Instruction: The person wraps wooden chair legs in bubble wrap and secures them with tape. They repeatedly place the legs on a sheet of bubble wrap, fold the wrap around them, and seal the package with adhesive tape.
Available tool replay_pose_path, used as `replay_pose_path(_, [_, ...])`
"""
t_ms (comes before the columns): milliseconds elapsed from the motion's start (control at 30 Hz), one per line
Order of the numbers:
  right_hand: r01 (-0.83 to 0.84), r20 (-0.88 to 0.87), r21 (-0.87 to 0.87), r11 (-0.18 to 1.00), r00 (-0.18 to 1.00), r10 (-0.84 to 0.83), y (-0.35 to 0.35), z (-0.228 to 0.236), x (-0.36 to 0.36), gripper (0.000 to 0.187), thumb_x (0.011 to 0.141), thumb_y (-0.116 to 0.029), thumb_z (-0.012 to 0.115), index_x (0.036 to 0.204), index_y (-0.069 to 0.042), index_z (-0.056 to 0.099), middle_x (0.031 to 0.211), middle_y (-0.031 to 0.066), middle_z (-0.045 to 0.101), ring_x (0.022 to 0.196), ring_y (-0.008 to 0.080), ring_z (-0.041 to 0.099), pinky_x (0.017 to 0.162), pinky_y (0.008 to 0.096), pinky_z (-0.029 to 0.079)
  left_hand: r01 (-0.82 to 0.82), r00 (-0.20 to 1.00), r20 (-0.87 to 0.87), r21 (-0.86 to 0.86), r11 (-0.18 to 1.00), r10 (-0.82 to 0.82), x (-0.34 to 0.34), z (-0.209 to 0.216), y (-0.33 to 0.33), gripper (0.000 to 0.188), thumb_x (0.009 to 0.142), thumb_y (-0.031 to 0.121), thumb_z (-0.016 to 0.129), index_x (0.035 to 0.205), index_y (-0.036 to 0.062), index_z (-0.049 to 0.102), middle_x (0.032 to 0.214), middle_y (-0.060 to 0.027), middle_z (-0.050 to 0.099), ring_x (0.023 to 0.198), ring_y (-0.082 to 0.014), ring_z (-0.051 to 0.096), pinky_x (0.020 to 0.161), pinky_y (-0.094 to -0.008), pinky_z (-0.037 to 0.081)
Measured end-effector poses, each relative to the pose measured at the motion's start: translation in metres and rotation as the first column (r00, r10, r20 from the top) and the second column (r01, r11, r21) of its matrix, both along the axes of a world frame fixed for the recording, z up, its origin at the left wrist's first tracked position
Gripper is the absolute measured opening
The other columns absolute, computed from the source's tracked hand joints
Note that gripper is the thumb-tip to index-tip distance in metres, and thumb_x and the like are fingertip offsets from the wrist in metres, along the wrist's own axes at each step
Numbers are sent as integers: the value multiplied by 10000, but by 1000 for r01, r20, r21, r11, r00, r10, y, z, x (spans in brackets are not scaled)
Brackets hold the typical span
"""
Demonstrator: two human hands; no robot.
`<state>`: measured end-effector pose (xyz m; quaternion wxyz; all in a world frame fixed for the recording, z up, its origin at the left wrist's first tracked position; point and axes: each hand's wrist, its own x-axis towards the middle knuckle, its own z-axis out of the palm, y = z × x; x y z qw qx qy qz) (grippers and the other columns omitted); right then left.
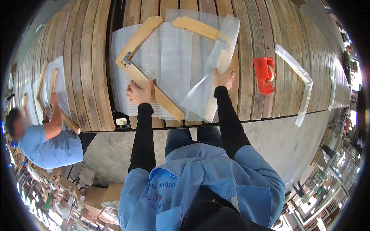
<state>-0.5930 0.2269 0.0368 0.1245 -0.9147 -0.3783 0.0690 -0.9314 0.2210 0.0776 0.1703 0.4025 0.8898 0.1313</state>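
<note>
My left hand grips the lower arm of an L-shaped wooden frame piece, its thumb on the wood's upper face. A metal bracket sits at that piece's corner. Under it spreads a translucent white foam sheet. On the right, a second wooden frame piece shows bare along its top arm, while folded foam covers its other arm. My right hand is closed over this foam-covered arm, pressing the fold around the wood. The fingers' undersides are hidden.
A red tape dispenser with a roll stands right of the foam. Beyond it lies a wrapped angled piece. The slatted wooden table has a dark gap on its left. At far left, a co-worker handles similar wooden pieces.
</note>
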Motion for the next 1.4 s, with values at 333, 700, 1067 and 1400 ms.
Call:
replay_pose_path(333, [1,92,60,998,996,-7,-6,-2,26,683,733,-483,814,1172,-10,591,1079,188,586,932,401,657,722,530,559,-101,994,60,242,965,89,15,-59,7,969,651,322,812,1502,56,431,1619,-118,359,1558,-386,134,1117,-791,35])
replay_pose_path(700, [-93,106,-26,995,990,95,-16,3,119,726,776,-450,813,1291,-18,540,1217,229,549,1152,413,562,877,543,505,-48,984,176,314,948,-9,63,-35,-15,941,728,236,826,1519,-16,383,1572,-230,398,1532,-363,255,1194,-667,158])
replay_pose_path(1067, [-986,820,3,166,97,563,75,222,-37,814,814,-278,778,1505,-506,413,1549,70,404,1341,339,464,1093,667,353,201,604,586,544,815,-540,90,162,19,894,712,58,816,1494,-72,403,1256,-174,662,1080,-252,681,935,-354,540])
replay_pose_path(1400, [-838,473,-196,510,375,797,36,281,61,805,748,-141,779,1475,-320,484,1442,111,524,1182,351,614,850,414,598,640,-185,800,539,548,-570,49,199,89,829,855,311,766,1525,-12,401,1455,-210,558,1382,-324,507,1171,-362,352])
